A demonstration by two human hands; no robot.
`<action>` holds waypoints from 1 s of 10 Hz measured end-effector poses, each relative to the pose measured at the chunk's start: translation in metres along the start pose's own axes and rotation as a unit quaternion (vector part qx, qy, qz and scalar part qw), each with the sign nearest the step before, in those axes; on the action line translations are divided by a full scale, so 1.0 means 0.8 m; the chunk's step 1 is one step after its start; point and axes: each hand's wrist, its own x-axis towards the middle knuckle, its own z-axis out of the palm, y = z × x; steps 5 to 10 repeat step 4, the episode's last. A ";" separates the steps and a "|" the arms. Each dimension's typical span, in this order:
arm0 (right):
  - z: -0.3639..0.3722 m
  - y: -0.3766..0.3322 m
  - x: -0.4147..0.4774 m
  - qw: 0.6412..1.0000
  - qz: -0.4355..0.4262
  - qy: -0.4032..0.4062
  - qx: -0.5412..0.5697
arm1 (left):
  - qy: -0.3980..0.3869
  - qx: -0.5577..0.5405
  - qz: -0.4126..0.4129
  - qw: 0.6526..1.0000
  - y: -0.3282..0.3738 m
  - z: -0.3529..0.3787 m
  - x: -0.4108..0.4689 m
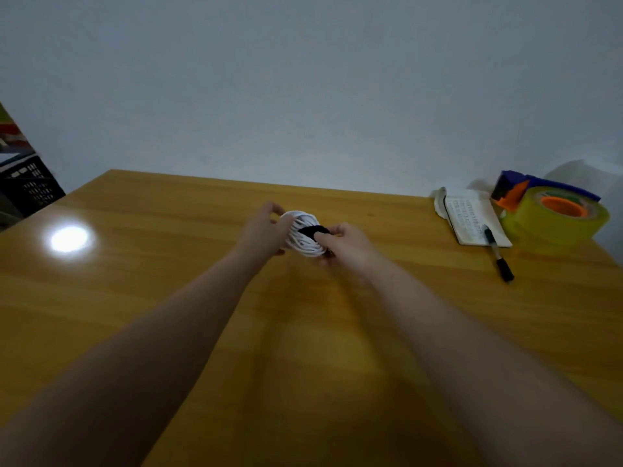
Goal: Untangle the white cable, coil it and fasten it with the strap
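White cable (pixel 301 247) is coiled and held just above the wooden table (pixel 202 298), between both hands. Left hand (pixel 261 230) grips the coil's 9 o'clock edge, fingers curled round it. Right hand (pixel 344 242) at 3 o'clock pinches the black strap (pixel 312 230), which crosses the coil. Well apart at 3 o'clock are a notebook (pixel 472 217), a marker pen (pixel 499 256) and a tape dispenser (pixel 553 210). Nothing lies between them and the coil.

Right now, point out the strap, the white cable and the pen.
strap (pixel 312 230), head view, black band across the coil.
white cable (pixel 305 247), head view, lower loops of the coil.
pen (pixel 495 254), head view, mid barrel.
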 end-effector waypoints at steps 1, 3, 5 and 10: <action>0.002 0.015 0.007 0.980 -0.019 0.018 -0.196 | -0.109 0.183 -0.023 0.977 -0.014 -0.002 -0.001; -0.008 0.013 0.004 0.951 -0.030 0.022 -0.306 | -0.087 0.232 -0.028 0.968 -0.014 0.002 -0.012; -0.015 0.007 -0.004 0.932 -0.045 0.041 -0.357 | -0.066 0.250 -0.005 0.966 -0.011 -0.004 -0.017; -0.015 0.007 -0.004 0.932 -0.045 0.041 -0.357 | -0.066 0.250 -0.005 0.966 -0.011 -0.004 -0.017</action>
